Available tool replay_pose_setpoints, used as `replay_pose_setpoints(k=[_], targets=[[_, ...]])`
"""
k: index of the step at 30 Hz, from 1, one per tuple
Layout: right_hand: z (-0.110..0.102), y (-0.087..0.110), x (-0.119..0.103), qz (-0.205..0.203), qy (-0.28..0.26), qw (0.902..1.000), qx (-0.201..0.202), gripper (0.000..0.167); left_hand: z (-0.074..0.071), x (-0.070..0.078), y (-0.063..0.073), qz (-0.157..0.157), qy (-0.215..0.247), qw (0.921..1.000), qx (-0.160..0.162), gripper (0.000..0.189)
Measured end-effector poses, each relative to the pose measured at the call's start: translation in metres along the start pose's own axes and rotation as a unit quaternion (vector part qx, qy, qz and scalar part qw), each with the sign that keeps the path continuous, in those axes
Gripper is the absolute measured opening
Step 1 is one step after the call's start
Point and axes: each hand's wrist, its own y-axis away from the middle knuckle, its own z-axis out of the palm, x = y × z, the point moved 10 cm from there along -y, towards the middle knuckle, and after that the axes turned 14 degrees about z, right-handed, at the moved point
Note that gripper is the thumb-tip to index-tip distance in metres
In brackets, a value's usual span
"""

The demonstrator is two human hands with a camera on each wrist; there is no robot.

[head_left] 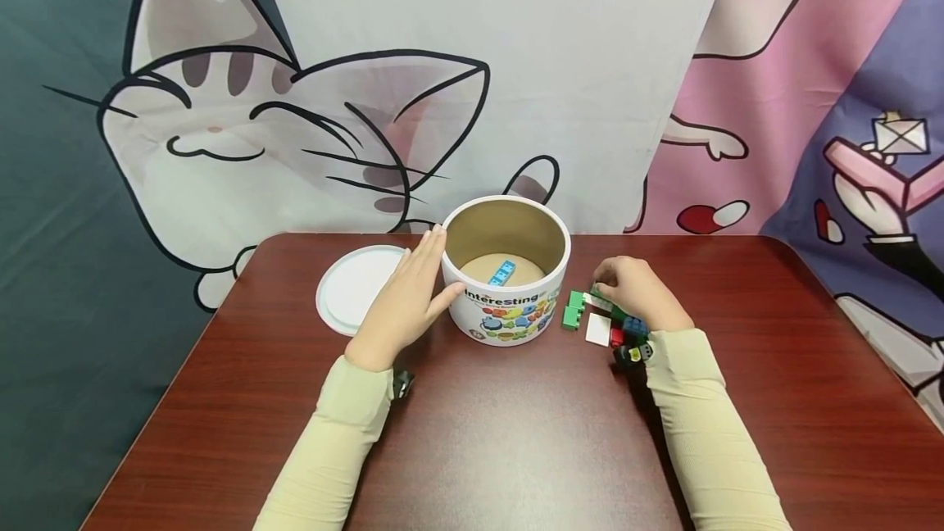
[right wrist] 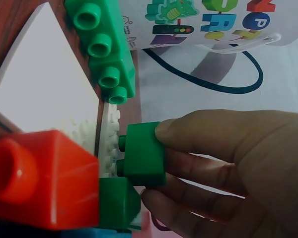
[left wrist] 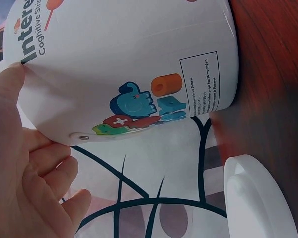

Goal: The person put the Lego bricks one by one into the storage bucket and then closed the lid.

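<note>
A white round bucket (head_left: 459, 314) with colourful printing stands at the far side of the table, with a light blue block (head_left: 502, 273) inside. My left hand (head_left: 401, 293) rests against the bucket's left side near the rim, fingers extended in the head view; its thumb (left wrist: 7, 84) lies on the printed wall. Right of the bucket, my right hand (head_left: 642, 293) pinches a small green block (right wrist: 145, 153) between thumb and fingers. Around that hand lie green blocks (head_left: 574, 310), a white square plate (head_left: 598, 329), a red block (head_left: 616, 338) and a dark blue block (head_left: 634, 326).
A white round lid (head_left: 354, 289) lies flat left of the bucket, partly behind my left hand. The brown table (head_left: 479, 449) ends just behind the bucket, where a cartoon-printed cloth (head_left: 590, 64) hangs.
</note>
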Motion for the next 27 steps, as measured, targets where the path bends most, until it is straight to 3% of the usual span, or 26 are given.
replay_pose_setpoints(k=[18,27], targets=[[-0.029,0.012,-0.03,-0.068,-0.012,0.994,0.084,0.009,-0.001,0.001,0.0,0.005,0.004,1.0,0.005,0.079],[-0.055,0.028,-0.05,-0.079,-0.039,0.9835,0.158,0.012,-0.002,0.003,0.0,0.003,0.006,1.0,0.005,0.079]])
